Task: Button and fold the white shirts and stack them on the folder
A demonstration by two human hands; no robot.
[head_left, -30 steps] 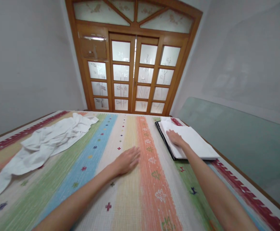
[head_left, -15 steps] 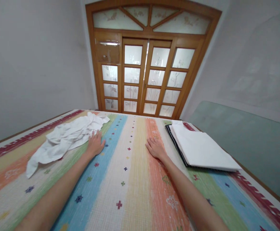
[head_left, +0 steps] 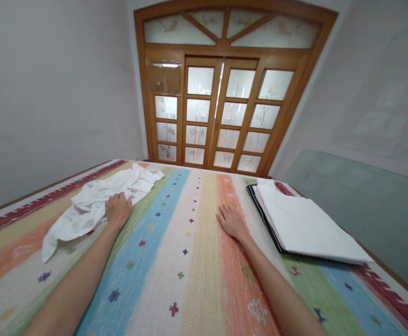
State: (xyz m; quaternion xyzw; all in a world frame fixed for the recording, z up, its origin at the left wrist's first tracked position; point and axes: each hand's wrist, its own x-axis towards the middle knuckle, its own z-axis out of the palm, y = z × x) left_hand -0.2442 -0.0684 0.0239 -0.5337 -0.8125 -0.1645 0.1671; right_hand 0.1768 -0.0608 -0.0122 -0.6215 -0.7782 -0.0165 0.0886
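White, rumpled cloth (head_left: pixel 88 205) lies well to the left of the folded pile (head_left: pixel 316 228), on the same striped cover (head_left: pixel 148 280) that the pile rests on. Since its folds run over each other, working it well probably means taking one clear edge or corner, then drawing it out slowly so the layers part without dragging the cover into ridges. Two hands set apart would likely spread it more evenly than one, and keeping the pile out of the sweep seems wise.

Also far to the left of the pile, the left hand (head_left: pixel 118 209) is at the near edge of the rumpled cloth, back upward, fingers bent over the fabric. It appears to touch it; whether the fingers have closed on a fold cannot be told, as the hand hides their tips.

Nearer the pile, on its left and apart from it, the right hand (head_left: pixel 232 220) is palm down over the orange stripe, fingers extended and slightly spread, with nothing held. Whether its palm presses on the cover is unclear.

The pile itself shows white fabric on top, with a dark, white-striped layer (head_left: pixel 267 219) along its left edge.
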